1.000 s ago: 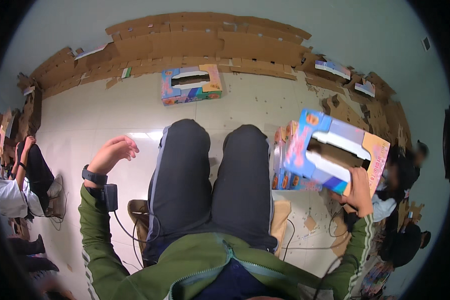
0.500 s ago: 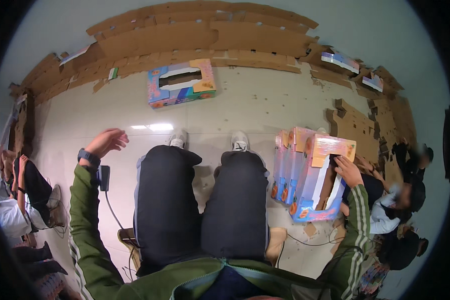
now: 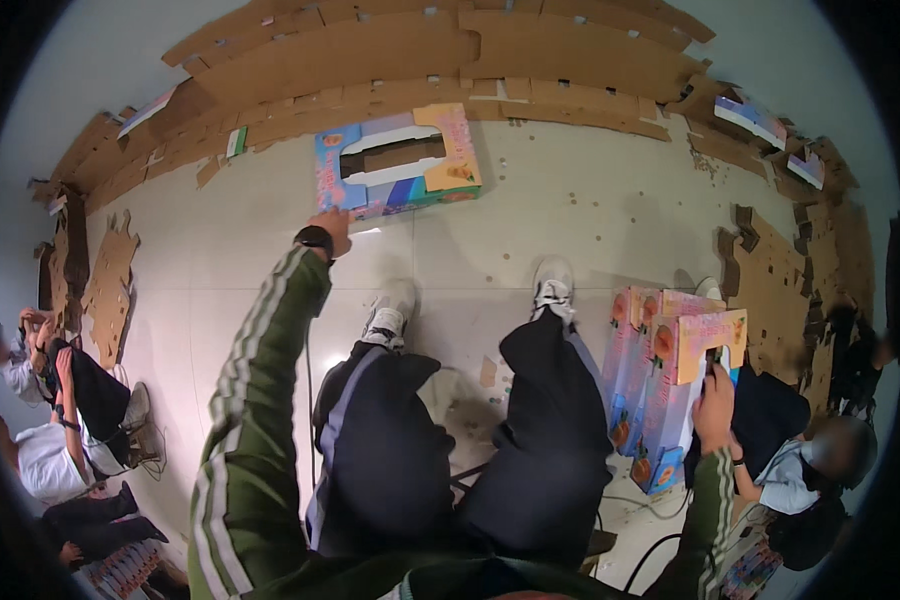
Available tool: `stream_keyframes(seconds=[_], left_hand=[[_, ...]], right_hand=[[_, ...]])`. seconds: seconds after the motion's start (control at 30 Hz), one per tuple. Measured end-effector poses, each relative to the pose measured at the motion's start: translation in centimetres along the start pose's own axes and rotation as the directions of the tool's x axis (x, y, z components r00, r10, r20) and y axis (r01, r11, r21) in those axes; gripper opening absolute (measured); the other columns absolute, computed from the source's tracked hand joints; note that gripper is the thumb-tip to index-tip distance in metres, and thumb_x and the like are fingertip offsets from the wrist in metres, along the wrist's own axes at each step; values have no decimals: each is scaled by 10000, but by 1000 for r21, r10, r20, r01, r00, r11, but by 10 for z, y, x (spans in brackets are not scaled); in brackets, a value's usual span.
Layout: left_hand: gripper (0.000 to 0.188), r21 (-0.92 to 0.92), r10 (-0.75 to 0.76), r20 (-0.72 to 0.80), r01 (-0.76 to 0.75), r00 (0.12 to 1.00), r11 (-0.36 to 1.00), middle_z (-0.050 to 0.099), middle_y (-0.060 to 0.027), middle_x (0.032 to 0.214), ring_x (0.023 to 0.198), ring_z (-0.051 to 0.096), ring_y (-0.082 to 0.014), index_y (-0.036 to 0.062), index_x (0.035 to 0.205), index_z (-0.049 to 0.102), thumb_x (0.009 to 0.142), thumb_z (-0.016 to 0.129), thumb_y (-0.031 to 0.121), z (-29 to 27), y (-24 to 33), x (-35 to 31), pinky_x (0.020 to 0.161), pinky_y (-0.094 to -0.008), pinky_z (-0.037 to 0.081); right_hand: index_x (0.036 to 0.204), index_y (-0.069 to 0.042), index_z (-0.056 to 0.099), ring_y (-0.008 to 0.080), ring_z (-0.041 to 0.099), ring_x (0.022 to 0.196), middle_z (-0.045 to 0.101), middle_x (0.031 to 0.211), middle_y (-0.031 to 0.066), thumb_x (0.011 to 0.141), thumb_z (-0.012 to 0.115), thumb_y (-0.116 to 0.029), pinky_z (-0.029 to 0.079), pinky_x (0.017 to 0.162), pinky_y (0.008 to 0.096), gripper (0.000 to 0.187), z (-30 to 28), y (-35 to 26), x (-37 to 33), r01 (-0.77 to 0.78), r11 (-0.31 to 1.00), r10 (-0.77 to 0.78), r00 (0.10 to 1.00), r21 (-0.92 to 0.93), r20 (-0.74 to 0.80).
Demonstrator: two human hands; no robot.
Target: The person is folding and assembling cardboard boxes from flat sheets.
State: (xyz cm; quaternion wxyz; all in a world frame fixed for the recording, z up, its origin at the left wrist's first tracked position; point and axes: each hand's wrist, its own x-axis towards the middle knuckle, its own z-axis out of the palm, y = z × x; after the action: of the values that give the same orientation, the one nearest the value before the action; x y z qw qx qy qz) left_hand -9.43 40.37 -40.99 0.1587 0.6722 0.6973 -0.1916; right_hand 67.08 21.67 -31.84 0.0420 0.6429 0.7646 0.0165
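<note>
Head view: a flat-lying printed carton [image 3: 410,190], blue, pink and orange with a large cut-out in its top, rests on the floor [image 3: 235,310] between 11 and 12 o'clock. The left hand [image 3: 336,232] is at its near-left corner, toward 10 o'clock; its fingertips are partly hidden, so whether the fingers grip the carton cannot be told. A dark watch [image 3: 314,238] circles that wrist, above a green striped sleeve [image 3: 255,400].

Toward 4 o'clock, the right hand [image 3: 712,405] is on an upright carton [image 3: 667,405] of the same kind, its fingers bent at the edge of the cut-out; how firmly they are closed cannot be told. More upright cartons [image 3: 625,375] stand close against it on its 9 o'clock side.

Between the hands, the person's dark-trousered legs [image 3: 380,460] and pale shoes [image 3: 553,285] point toward 12 o'clock. Beyond the flat carton, a long brown cardboard barrier [image 3: 370,65] curves across 12 o'clock. Torn cardboard [image 3: 765,285] lies around 3 o'clock. Co-workers sit at the rim, one in a white top [image 3: 55,465] near 8 o'clock, another in a pale top [image 3: 790,475] near 4.
</note>
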Motion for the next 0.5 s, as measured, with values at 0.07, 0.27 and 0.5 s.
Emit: stream_keyframes(seconds=[0.07, 0.27, 0.5], left_hand=[[541, 18, -6, 0, 6, 1000, 1000, 527, -204, 1314, 1129, 585, -378, 55, 1274, 515, 756, 620, 172, 18, 3, 42, 943, -451, 494], [1042, -121, -77, -108, 64, 991, 991, 194, -156, 1586, 1171, 559, -392, 76, 1532, 144, 688, 739, 217, 57, -10, 107, 993, -458, 479], [1309, -309, -100, -92, 67, 991, 949, 219, -193, 1559, 1368, 381, -378, 76, 1540, 97, 543, 880, 405, 61, -32, 104, 1092, -430, 403]], right_hand=[[1097, 38, 555, 426, 473, 1207, 513, 1298, 231, 722, 566, 15, 369, 1043, 474, 376, -5, -17, -29, -113, 993, 113, 993, 13, 24], [1047, -10, 551, 412, 507, 1118, 530, 1189, 208, 698, 608, -1, 405, 972, 468, 353, -35, -35, -109, -136, 988, 116, 968, 78, 222], [1046, 10, 525, 420, 498, 1120, 522, 1176, 218, 704, 591, 45, 409, 964, 448, 350, -43, -63, -125, -307, 941, 260, 926, 145, 274]])
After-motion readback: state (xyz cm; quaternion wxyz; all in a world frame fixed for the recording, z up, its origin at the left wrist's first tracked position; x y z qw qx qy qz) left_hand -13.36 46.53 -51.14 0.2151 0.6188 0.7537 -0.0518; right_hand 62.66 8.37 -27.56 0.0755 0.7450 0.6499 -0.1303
